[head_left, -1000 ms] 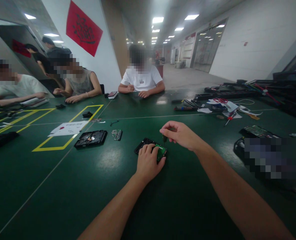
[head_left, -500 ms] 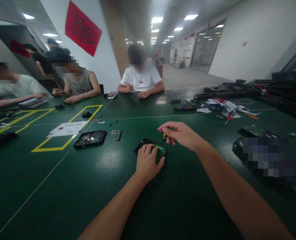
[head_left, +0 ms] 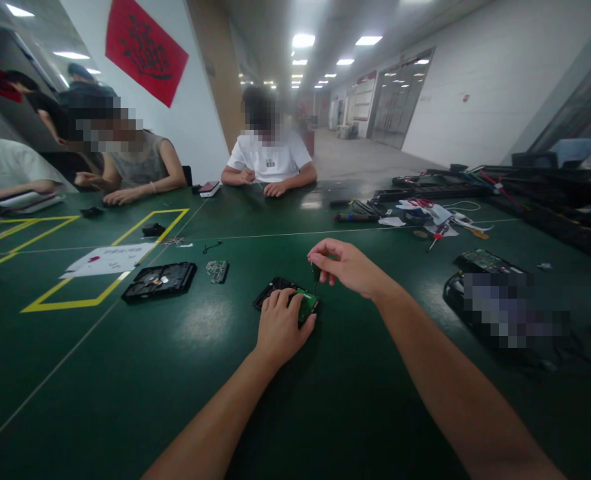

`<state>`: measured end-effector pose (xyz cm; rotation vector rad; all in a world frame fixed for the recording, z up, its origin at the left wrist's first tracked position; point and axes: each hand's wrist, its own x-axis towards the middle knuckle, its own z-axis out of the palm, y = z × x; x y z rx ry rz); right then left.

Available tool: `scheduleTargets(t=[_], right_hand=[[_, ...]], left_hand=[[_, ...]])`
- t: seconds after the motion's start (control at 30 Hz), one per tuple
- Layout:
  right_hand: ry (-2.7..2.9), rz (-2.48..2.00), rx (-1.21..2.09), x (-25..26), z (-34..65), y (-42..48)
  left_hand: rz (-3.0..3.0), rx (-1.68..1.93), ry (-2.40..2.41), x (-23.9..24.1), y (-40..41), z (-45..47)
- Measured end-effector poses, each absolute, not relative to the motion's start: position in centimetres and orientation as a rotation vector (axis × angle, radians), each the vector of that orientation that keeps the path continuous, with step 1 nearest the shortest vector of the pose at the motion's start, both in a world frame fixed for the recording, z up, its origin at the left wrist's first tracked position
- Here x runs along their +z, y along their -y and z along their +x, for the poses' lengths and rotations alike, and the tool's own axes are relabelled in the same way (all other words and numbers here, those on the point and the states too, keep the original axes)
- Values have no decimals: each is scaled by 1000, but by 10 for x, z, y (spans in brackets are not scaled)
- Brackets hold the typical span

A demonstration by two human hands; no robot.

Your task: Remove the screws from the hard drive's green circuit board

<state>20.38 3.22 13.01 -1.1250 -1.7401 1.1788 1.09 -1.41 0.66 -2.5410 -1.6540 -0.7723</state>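
In the head view a black hard drive [head_left: 266, 291] with a green circuit board [head_left: 307, 307] lies on the table. My left hand [head_left: 281, 325] is closed over it, fingers across its top and thumb along the near right edge, hiding much of it. My right hand [head_left: 342, 267] pinches a small screwdriver [head_left: 316, 273] by its dark handle. The thin shaft points down at the board's right edge; whether the tip touches is too small to tell.
Left of my hands lie a loose circuit board [head_left: 218, 271] and an open black casing [head_left: 160, 281]. Beyond them are a paper sheet [head_left: 108, 259] and yellow tape. On the right sit a red screwdriver [head_left: 438, 233], cables and another board [head_left: 490, 261]. A person [head_left: 270, 160] sits opposite.
The whole view has shifted, so things appear farther left. Both hands keep their places at the drive. The screwdriver remains nearly upright, with less yellow showing on its handle.
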Motion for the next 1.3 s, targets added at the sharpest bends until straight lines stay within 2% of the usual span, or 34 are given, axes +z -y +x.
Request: scheduleTargets(t=[0.67,0.93,1.17,1.3], right_hand=[[1684,-1074,1242,129,203,-33],[1716,-1210,1067,123,205,-34],[1704,-1048,1239,125,203,-35],[1726,-1121,1173,126,204,-35]], left_hand=[[-2537,-762,1643,2,13,11],[-2529,-757,1639,2,12,11],[-2531,-756,1635,3,13,10],[-2534,-766,1638,2,13,10]])
